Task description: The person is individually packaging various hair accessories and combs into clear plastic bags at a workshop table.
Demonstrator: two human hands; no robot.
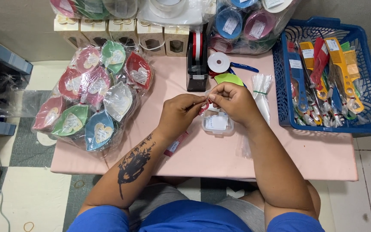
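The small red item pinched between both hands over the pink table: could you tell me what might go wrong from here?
1. The small red item is held only by the fingertips of the left hand and right hand; it could slip onto the small clear plastic box below.
2. The left forearm lies close to the bagged pile of coloured leaf-shaped dishes overhanging the pink table edge; a nudge might tip them off.

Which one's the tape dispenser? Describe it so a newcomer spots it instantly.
Start at the pink table and look to its far edge, just left of the blue basket of combs. The tape dispenser stands there beyond the person's hands, right of the bagged leaf-shaped dishes. It is the only black, blocky upright thing, with a red-and-white roll on top; the loose white roll lies flat beside it.
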